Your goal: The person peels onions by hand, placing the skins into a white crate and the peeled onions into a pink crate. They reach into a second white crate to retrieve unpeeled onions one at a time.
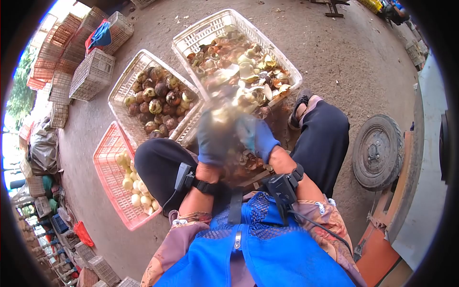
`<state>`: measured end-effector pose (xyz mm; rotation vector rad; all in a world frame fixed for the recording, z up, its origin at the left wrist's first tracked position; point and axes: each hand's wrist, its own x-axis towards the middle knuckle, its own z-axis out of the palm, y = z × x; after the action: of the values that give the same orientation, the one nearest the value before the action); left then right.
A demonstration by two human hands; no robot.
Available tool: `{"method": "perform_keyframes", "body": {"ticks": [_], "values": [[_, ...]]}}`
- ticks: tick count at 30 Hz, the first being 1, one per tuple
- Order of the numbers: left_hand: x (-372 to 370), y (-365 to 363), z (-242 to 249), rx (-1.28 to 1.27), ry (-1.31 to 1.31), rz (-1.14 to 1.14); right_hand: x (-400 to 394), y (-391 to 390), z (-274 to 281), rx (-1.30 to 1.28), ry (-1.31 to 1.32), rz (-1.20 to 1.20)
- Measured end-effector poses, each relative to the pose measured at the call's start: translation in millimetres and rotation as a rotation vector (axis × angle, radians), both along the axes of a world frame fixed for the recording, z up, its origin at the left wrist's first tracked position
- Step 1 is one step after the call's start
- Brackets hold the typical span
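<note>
Both gloved hands are close together between the knees, in front of the crate of peelings (287, 67). My left hand (213, 136) wears a blue-grey glove and is closed round something pale and round (222, 115), too smeared to name. On its right, my right hand (257, 136), also gloved in blue, is bent toward the same pale thing; motion blur hides its fingertips. Dark brown and yellowish round produce (155, 106) fills a white crate (117, 105) at the left. Below that, a pink crate (112, 177) holds peeled pale produce (136, 186).
Stacked crates (93, 71) stand at the upper left, with a blue cloth (101, 34) on top. A wheel (377, 152) and a metal-sided cart (425, 158) are at the right. More peelings (246, 162) lie between my feet. A red bag (83, 234) lies at the lower left.
</note>
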<state>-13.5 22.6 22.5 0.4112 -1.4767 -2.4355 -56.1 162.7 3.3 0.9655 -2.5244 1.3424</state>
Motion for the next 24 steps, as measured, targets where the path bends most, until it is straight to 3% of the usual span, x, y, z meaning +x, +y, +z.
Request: {"method": "perform_keyframes", "body": {"ticks": [1, 3, 6, 9, 11, 15, 17, 18, 20, 21, 23, 24], "values": [[-1, 1, -1, 0.018, -0.010, 0.003, 3, 2, 16, 0.000, -0.003, 0.002], [0, 0, -2, 0.038, -0.017, 0.008, 9, 8, 52, 0.072, -0.287, -0.031], [3, -4, 2, 0.165, -0.070, -0.002, 15, 10, 67, 0.347, -0.141, -0.001], [6, -4, 7, 0.090, -0.038, -0.025, 19, 4, 69, 0.515, -0.093, -0.012], [5, -6, -7, -0.149, -0.085, 0.119, 21, -1, 69, 0.573, -0.079, -0.042], [5, -5, -6, -0.322, -0.114, 0.174, 24, -18, 65, 0.706, -0.101, -0.157], [4, 14, 31, 0.422, -0.178, 0.154, 22, -28, 66, 0.766, -0.126, -0.202], [4, 12, 16, 0.422, -0.181, 0.155, 22, -32, 70, 0.860, -0.119, -0.225], [-2, 10, 0, -0.065, -0.185, 0.160, 16, -37, 72, 0.912, -0.217, -0.236], [2, 12, -7, -0.063, -0.187, 0.157, 15, -34, 67, 0.914, -0.220, -0.239], [-1, 23, 42, 0.427, -0.188, 0.157, 9, -28, 52, 0.550, -0.331, -0.194], [-1, 20, 32, 0.428, -0.188, 0.158, 6, -25, 47, 0.551, -0.330, -0.193]]}}
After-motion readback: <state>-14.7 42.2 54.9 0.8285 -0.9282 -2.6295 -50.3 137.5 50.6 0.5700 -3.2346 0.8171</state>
